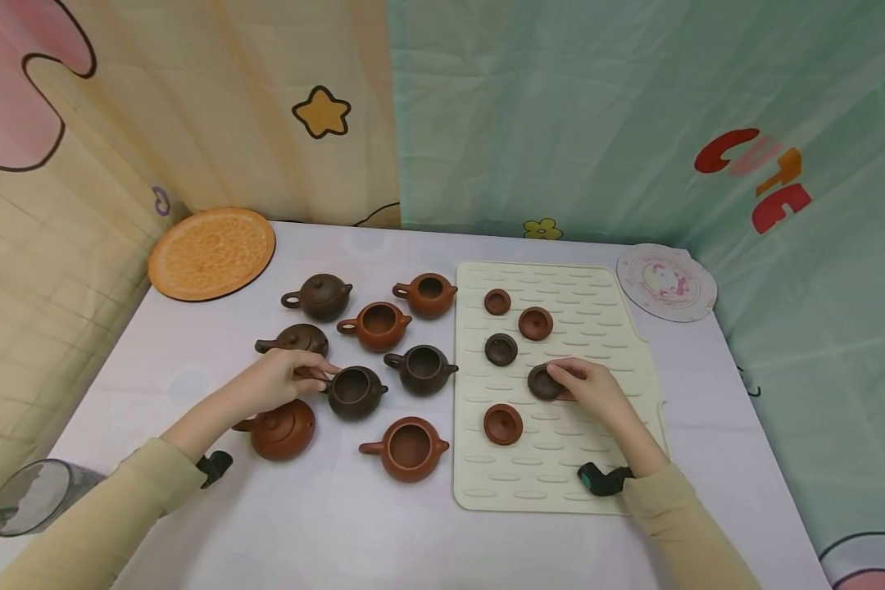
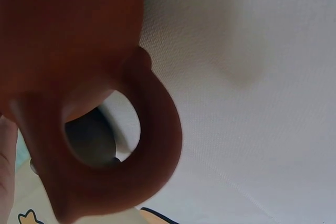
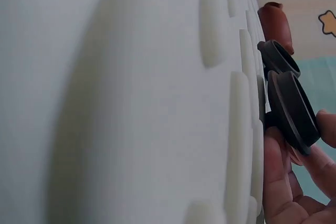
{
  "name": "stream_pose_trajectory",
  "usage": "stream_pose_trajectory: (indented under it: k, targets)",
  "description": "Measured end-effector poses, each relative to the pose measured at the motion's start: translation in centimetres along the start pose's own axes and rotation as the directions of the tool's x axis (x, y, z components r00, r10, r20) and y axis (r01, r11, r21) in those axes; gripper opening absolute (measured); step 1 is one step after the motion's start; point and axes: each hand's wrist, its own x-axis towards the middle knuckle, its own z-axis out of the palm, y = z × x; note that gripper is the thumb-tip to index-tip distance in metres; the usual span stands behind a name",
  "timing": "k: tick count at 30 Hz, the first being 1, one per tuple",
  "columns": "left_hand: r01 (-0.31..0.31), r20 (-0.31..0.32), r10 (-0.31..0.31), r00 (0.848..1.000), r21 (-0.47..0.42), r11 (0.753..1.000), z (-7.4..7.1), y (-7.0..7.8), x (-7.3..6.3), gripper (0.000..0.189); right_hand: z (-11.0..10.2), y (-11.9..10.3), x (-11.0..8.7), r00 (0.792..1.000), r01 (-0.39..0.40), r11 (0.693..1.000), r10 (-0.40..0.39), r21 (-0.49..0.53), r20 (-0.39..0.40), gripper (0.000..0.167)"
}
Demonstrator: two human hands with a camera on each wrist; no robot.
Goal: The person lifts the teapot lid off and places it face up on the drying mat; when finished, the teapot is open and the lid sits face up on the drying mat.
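With thumb and fingers my left hand (image 1: 289,378) pinches the handle side of a dark brown lidless teapot (image 1: 356,393), hiding its handle. My right hand (image 1: 592,388) holds a dark teapot lid (image 1: 542,382) by its edge, close over the cream mat (image 1: 560,483). In the right wrist view this lid (image 3: 291,109) is upside down, its knob towards the mat. Below the left hand sits a reddish lidded teapot (image 1: 283,430); its handle (image 2: 163,129) looms large in the left wrist view. A dark lidded teapot (image 1: 302,336) is partly hidden behind that hand.
Another dark lidded teapot (image 1: 324,297) and several lidless ones, such as a dark one (image 1: 423,370) and a reddish one (image 1: 406,451), stand nearby. More lids, including a reddish one (image 1: 503,424), lie on the mat. A glass (image 1: 40,496) is at left, an orange round mat (image 1: 212,254) behind.
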Motion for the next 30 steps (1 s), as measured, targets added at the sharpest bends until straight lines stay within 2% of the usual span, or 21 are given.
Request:
stream_pose_trajectory:
  k: [3,16,23,26,30]
  targets:
    - [-0.003,0.001,0.003,1.000,0.004,1.000,0.0,0.1,0.0,0.025,0.2,0.0,0.0,1.000,-0.001,1.000,0.000,-0.029,-0.013,0.051]
    - [-0.001,-0.001,0.001,1.000,0.065,0.998,-0.1,0.7,-0.1,0.027,0.4,-0.5,-0.5,1.000,0.021,1.000,-0.021,-0.006,0.005,0.046]
    - [-0.027,-0.003,0.028,1.000,0.087,0.996,-0.1,0.7,0.0,0.027,0.5,-0.7,-0.7,0.999,0.037,0.999,-0.036,-0.033,0.019,0.045]
    - [-0.029,0.002,0.028,1.000,0.080,0.996,-0.1,0.6,0.0,0.028,0.3,-0.8,-0.7,0.999,0.050,0.996,-0.048,-0.069,0.024,0.045]
    - [-0.025,-0.018,0.026,1.000,0.075,0.997,-0.5,0.6,-0.3,0.029,-0.5,-1.5,-0.6,0.995,0.099,0.978,-0.098,-0.182,0.016,0.046]
